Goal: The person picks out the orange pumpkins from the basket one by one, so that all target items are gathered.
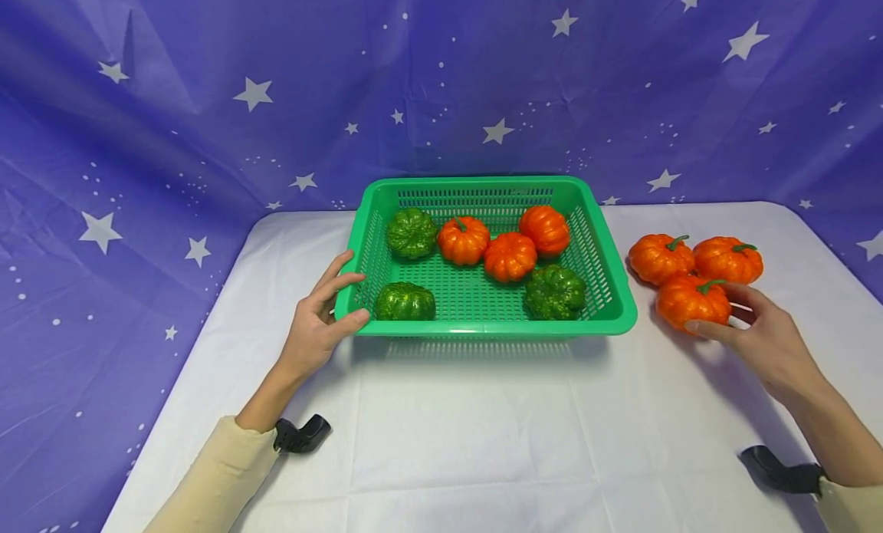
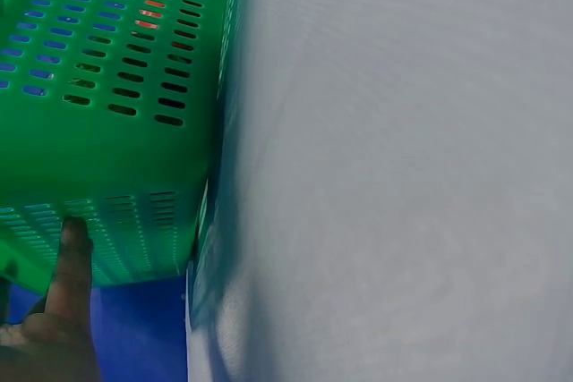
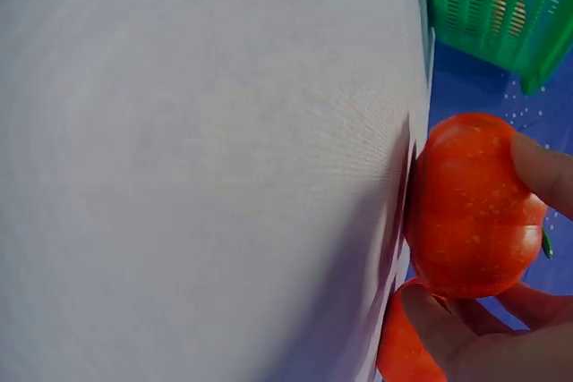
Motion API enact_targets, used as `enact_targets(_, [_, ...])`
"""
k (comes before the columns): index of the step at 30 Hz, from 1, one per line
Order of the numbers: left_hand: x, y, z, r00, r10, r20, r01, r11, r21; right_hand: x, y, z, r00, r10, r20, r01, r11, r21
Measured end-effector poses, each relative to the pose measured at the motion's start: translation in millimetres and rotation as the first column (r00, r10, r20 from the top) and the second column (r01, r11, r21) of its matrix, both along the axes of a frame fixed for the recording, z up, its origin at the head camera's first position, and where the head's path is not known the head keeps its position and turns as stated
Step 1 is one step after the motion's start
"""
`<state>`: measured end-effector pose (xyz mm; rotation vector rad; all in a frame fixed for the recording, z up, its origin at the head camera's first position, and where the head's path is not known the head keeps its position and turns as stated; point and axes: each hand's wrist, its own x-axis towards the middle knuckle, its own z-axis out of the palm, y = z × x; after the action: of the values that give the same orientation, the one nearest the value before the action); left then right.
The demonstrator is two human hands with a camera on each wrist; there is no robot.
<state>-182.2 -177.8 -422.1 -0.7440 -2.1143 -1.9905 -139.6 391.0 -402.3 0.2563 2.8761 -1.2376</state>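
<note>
Right hand (image 1: 769, 337) has its thumb and fingers wrapped round a glossy, ribbed orange pumpkin (image 1: 690, 304) over toward the far right corner of the white cloth-covered table (image 1: 469, 441), two more orange pumpkins (image 1: 727, 261) just behind it. Left hand (image 1: 310, 330) has its fingers loosely spread, touching the left rim of a green plastic basket (image 1: 483, 328) near the far edge, with three orange squash (image 1: 464, 240) and three bumpy dark green ones (image 1: 555, 291) inside. Left wrist cam catches a straight finger on the slotted outer wall, hidden from the head view, and right wrist cam shows pale specks on the held pumpkin's skin.
</note>
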Motion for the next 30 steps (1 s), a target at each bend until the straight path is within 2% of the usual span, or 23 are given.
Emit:
enact_targets(4, [0.0, 0.5, 0.1, 1.000, 0.000, -0.003, 0.000, 1.000, -0.001, -0.2, 1.2, -1.1, 0.998, 0.015, 0.054, -0.014, 1.000, -0.008])
enact_targets(8, [0.0, 0.7, 0.4, 1.000, -0.001, -0.007, 0.001, 1.000, -0.002, -0.5, 1.6, -2.4, 0.997, 0.025, 0.068, -0.024, 1.000, -0.017])
enact_targets(16, [0.2, 0.4, 0.8, 1.000, 0.008, -0.014, -0.008, 1.000, -0.008, 0.7, -0.9, -3.8, 0.997, 0.035, 0.065, -0.034, 0.999, -0.012])
enact_targets(23, [-0.3, 0.8, 0.5, 1.000, 0.005, -0.012, -0.005, 1.000, -0.007, 0.8, -2.4, -4.4, 0.998, 0.044, 0.038, -0.041, 0.998, -0.057])
enact_targets(30, [-0.1, 0.5, 0.6, 1.000, 0.010, -0.004, -0.010, 1.000, -0.009, -0.6, -0.9, -6.4, 0.998, 0.047, 0.032, -0.045, 0.997, -0.060])
